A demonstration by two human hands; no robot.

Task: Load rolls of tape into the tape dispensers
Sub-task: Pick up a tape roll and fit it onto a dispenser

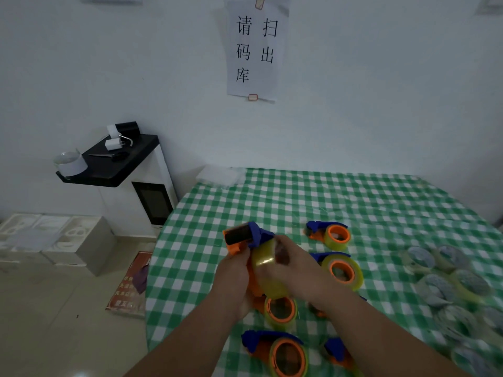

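Dispenser near table edge

Your left hand grips an orange and blue tape dispenser. Your right hand holds a clear roll of tape against it. Loaded dispensers sit on the green checked table near your hands. A pile of spare rolls lies to the right. A paper sign hangs on the wall.
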